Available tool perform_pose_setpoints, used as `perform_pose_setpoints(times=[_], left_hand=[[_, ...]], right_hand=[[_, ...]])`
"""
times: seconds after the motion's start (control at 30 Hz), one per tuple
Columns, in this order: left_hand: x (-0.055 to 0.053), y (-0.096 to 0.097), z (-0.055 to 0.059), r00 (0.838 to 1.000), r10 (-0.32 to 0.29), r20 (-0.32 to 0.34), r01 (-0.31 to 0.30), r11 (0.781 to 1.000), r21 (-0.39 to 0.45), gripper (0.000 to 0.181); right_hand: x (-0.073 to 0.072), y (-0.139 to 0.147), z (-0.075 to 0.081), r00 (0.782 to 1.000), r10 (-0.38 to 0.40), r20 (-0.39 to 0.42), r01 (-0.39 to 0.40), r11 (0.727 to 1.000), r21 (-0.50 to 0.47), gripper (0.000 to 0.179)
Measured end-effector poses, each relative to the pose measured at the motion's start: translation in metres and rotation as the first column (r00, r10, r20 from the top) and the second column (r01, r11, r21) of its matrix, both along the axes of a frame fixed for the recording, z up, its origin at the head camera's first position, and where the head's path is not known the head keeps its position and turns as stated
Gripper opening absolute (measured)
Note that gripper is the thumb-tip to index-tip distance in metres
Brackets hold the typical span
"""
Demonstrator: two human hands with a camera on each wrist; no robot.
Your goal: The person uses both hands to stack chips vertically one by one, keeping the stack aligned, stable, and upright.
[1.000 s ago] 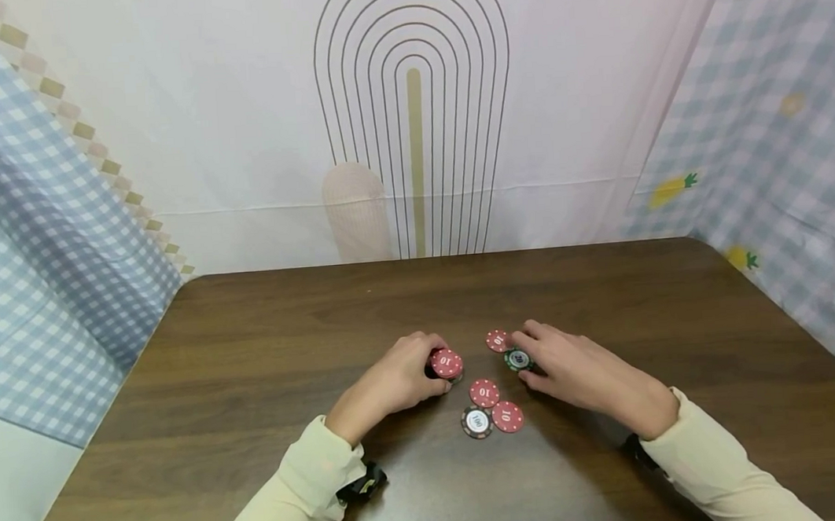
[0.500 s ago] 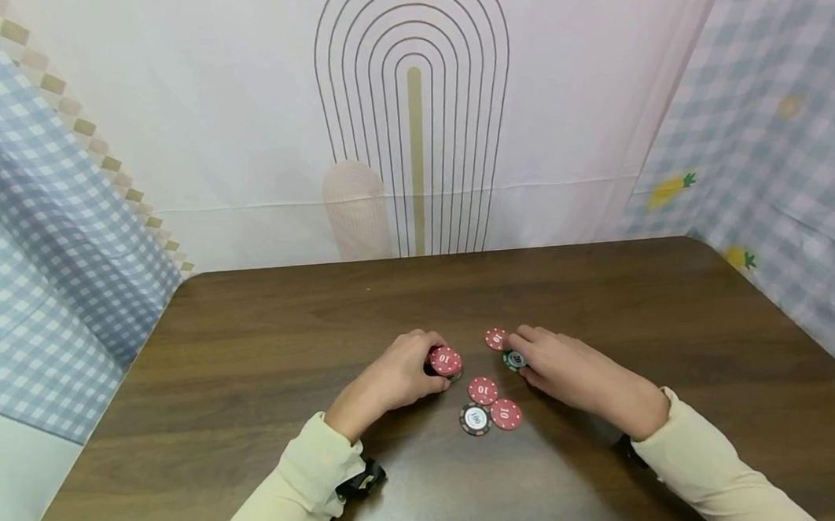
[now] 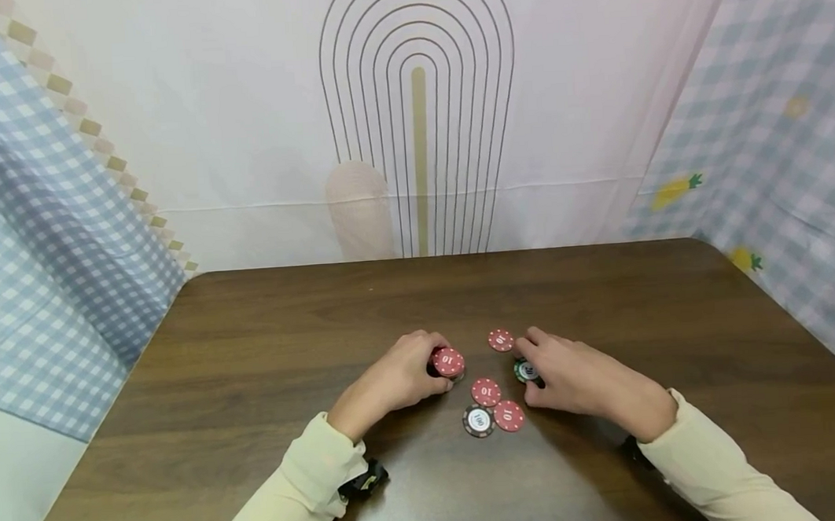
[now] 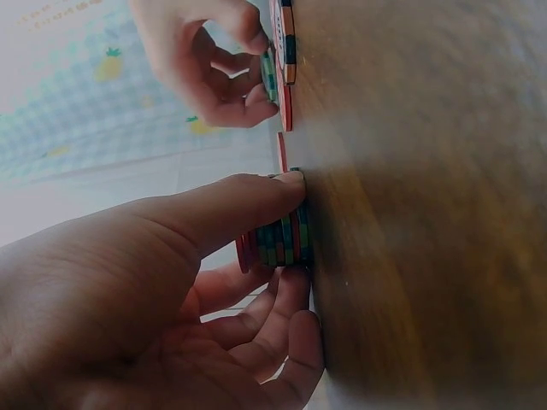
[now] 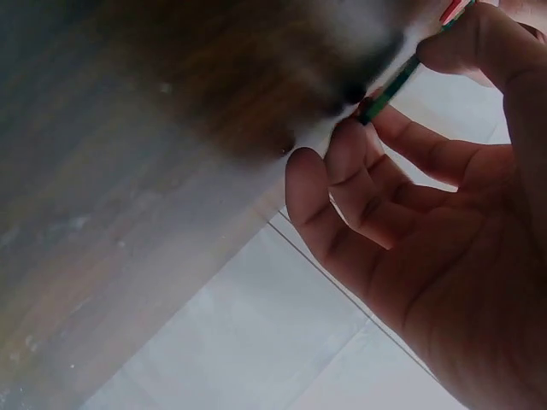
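My left hand [image 3: 402, 375] grips a short stack of poker chips [image 3: 449, 361], thumb on the near side and fingers round the far side. The stack's top chip is red and marked 10; green and red edges [image 4: 286, 241] show below it in the left wrist view. To the right, my right hand [image 3: 575, 372] pinches a green poker chip [image 3: 527, 370] between thumb and fingers. In the right wrist view this green chip [image 5: 395, 88] is seen edge-on and tilted. A red 10 chip [image 3: 501, 339] lies just beyond the right fingertips.
Between the hands, towards the person, two red chips [image 3: 486, 391] and a black-and-white 100 chip [image 3: 479, 421] lie close together on the brown wooden table [image 3: 286, 314]. Patterned cloths [image 3: 255, 127] hang behind the table and at both sides.
My right hand has drawn the green chip slightly right and nearer, away from the red chip beside it. The left hand keeps its grip on the stack.
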State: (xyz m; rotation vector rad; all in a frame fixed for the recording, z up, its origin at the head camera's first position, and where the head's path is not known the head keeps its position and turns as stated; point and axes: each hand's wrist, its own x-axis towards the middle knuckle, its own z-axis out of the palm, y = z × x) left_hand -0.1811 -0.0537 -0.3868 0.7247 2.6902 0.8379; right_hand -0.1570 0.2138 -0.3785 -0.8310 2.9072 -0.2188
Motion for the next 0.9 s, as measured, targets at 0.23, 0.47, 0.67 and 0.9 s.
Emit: perform_pose_setpoints(times=[0.23, 0.47, 0.67, 0.9], left_hand=[[0.000, 0.000, 0.001, 1.000, 0.006, 0.002, -0.006, 1.000, -0.012, 0.043], [0.000, 0.001, 0.000, 1.000, 0.007, -0.003, -0.007, 1.000, -0.022, 0.044], [0.001, 0.002, 0.000, 1.000, 0.004, 0.000, -0.004, 1.000, -0.018, 0.045], [0.001, 0.000, 0.000, 1.000, 0.004, -0.008, -0.004, 1.000, -0.009, 0.043]], right_hand=[[0.001, 0.001, -0.002, 0.999, 0.001, -0.054, -0.001, 1.000, -0.001, 0.036], [0.004, 0.002, -0.001, 0.985, 0.061, -0.160, -0.064, 0.998, -0.015, 0.020], [0.006, 0.000, 0.007, 0.975, 0.069, -0.212, -0.075, 0.997, -0.021, 0.020], [0.006, -0.010, 0.013, 0.961, 0.066, -0.270, -0.079, 0.996, -0.041, 0.020]])
